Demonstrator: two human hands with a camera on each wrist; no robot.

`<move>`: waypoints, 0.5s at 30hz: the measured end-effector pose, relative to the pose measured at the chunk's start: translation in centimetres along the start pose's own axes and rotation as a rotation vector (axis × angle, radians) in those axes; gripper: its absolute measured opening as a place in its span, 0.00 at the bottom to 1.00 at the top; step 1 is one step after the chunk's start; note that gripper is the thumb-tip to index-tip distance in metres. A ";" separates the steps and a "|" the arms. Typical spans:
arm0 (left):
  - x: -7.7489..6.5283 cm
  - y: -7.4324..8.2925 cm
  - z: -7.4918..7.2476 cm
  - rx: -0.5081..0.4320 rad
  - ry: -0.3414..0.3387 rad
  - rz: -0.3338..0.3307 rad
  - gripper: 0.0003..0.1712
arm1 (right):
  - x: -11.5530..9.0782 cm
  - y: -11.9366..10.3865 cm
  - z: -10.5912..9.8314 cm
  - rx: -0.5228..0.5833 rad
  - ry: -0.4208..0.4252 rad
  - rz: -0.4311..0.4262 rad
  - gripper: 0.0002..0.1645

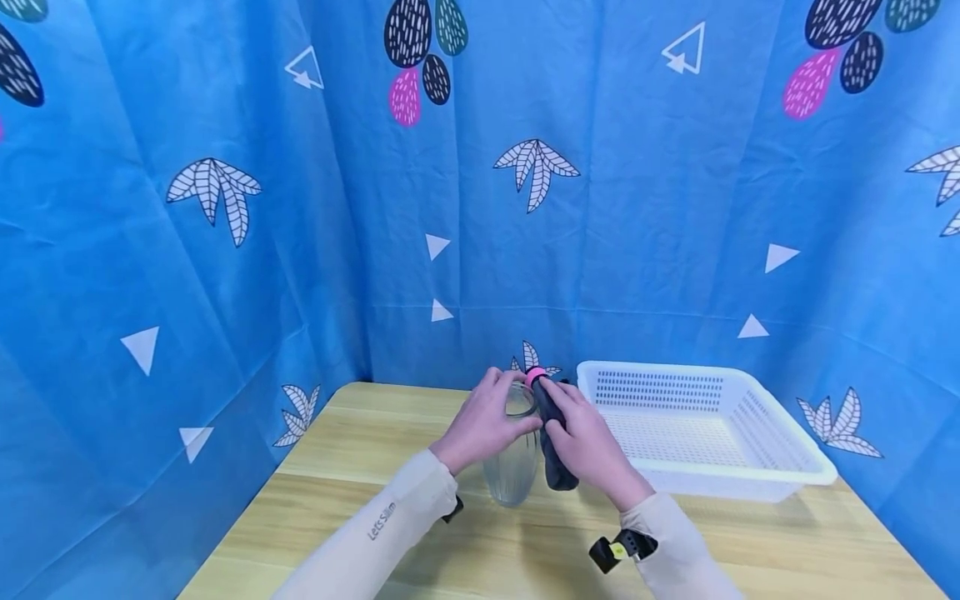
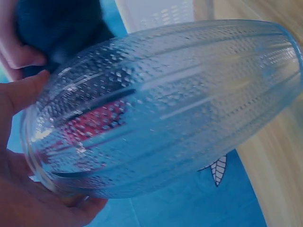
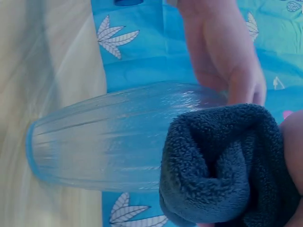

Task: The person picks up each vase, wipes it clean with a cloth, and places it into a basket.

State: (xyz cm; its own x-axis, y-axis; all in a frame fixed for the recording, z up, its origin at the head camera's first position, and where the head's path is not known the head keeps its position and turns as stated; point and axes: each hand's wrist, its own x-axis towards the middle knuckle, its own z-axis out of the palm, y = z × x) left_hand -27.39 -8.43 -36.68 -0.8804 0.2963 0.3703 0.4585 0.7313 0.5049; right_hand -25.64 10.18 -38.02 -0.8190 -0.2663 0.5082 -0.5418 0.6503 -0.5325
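Note:
A clear glass vase [image 1: 512,467] with a ribbed, dimpled surface stands on the wooden table. My left hand [image 1: 483,421] holds it around the rim, thumb and fingers on opposite sides in the left wrist view. Beside the vase, my right hand [image 1: 588,442] grips a rolled dark grey fluffy cloth [image 3: 208,165]. The cloth hangs down from that hand, close along the vase's right side in the head view. A pink band-like piece [image 1: 536,375] shows at the top, by the right fingertips. The rest of that pink piece is hidden by the fingers and cloth.
A white perforated plastic basket [image 1: 780,475] sits at the right of the table [image 1: 360,433], behind the right hand. Blue patterned curtain [image 1: 480,208] surrounds the table at the back and sides.

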 end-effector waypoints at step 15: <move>-0.2 -0.7 0.2 -0.070 -0.036 0.043 0.36 | -3.3 2.6 4.7 0.002 -0.140 0.125 0.35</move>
State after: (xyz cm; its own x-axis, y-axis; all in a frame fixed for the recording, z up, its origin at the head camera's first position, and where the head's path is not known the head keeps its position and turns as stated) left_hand -27.62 -8.88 -37.30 -0.8631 0.3489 0.3652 0.5018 0.6735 0.5427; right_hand -25.26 9.42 -44.27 -0.8983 -0.2797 0.3388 -0.4341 0.6834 -0.5870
